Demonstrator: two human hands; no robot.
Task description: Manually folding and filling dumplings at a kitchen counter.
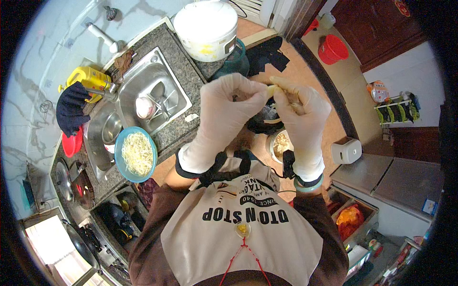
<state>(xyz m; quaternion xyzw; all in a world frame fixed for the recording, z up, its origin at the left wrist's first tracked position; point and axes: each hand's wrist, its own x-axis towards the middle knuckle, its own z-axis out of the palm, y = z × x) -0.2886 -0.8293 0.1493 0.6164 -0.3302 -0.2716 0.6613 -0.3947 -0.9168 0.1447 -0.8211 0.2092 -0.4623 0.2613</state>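
My left hand [232,107] and my right hand [302,111] wear thin white translucent gloves and meet fingertip to fingertip in front of my apron. Pinched between them is a small pale yellow piece [271,90], too small to name surely. Below and behind my hands, a bin lined with a black bag [263,127] is partly hidden. Beside it on the floor, a white tub [281,144] contains pale brown bits. To the left, a blue bowl [154,162] full of bean sprouts [137,153] rests over the counter's edge by the sink.
A double steel sink [175,80] holds a ladle [162,102] and a white-and-red vessel [145,107]. A large white rice cooker [205,30] stands at the counter's end. A yellow jug [87,78] is behind the tap. On the right are a white lidded bin [346,150] and a red bucket [332,49].
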